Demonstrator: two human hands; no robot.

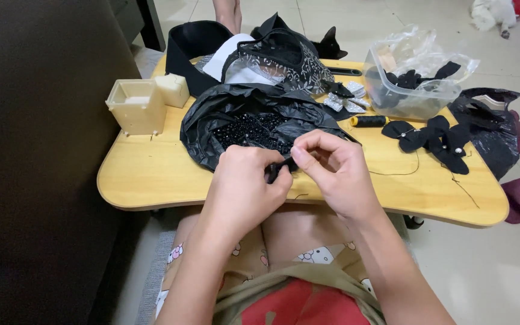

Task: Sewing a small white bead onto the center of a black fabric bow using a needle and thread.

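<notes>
Left hand (pixel 245 180) and right hand (pixel 326 165) pinch together on a small black piece (pixel 276 170), mostly hidden between fingers, above the table (pixel 151 174) edge beside the bead bag (pixel 248 120).

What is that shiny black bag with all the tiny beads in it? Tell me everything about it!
The black plastic bag is thin, glossy and crinkled, lying opened out on the wooden table. A heap of small black beads sits in its hollow. Its near edge lies just behind the left hand and right hand; lacy black fabric lies behind it.
</notes>
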